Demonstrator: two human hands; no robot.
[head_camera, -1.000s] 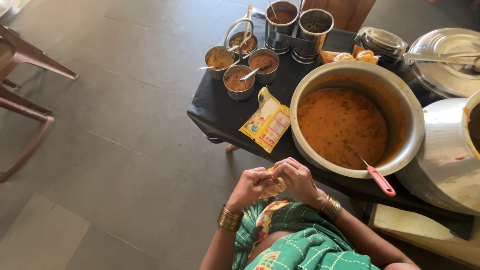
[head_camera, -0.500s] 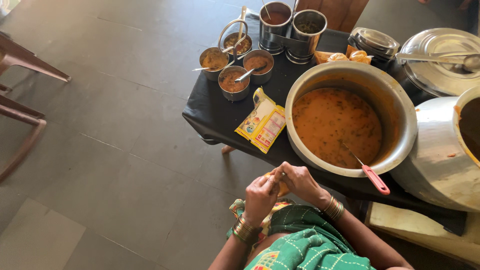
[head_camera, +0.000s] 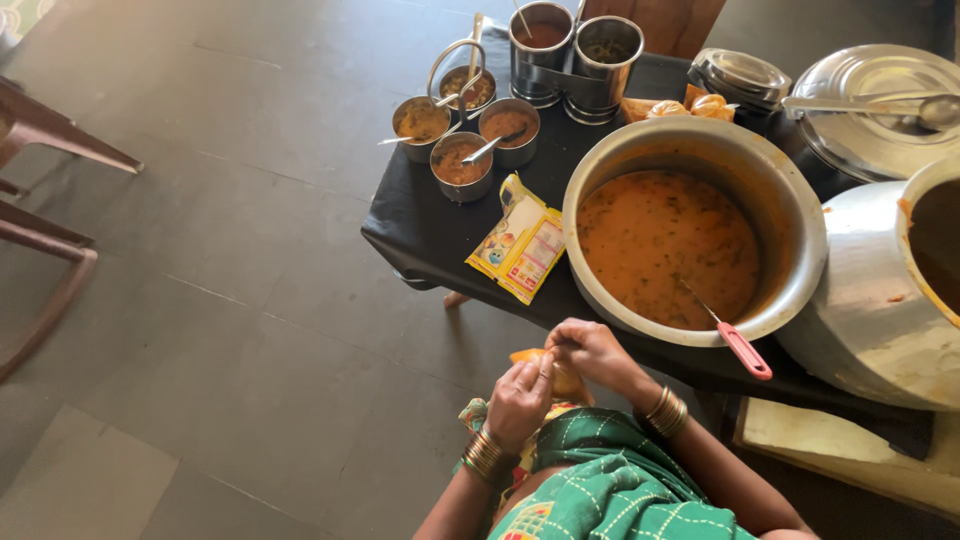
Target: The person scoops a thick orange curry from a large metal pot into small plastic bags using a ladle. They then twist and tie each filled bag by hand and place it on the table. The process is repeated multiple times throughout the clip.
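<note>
1. Head view shows both hands meeting just below the table edge: the left hand (head_camera: 519,400) and the right hand (head_camera: 590,352) are pressed together around a small yellow-orange packet (head_camera: 562,378), the fingertips pinching its top from two sides.
2. Compared with a second ago, the hands have come a little lower and closer to the body, and the pinch looks tighter; the packet stays between them, held over the lap in the green checked cloth (head_camera: 610,480). I judge from this that the packet is being worked open, but whether it is already torn I cannot tell.
3. Just beyond the hands stands the big metal pot (head_camera: 800,215) with orange curry, and a red-handled spoon (head_camera: 742,350) leans in it; the spoon has not moved.
4. Left of the pot, a yellow sachet (head_camera: 522,250) lies flat on the black tablecloth (head_camera: 420,225), in the same place as before.
5. Farther back are four small steel bowls (head_camera: 462,165) with spoons, two steel cups (head_camera: 575,50), and a lidded vessel (head_camera: 880,110) at the right.
6. At the far left a brown chair (head_camera: 45,140) stands on the grey floor.
</note>
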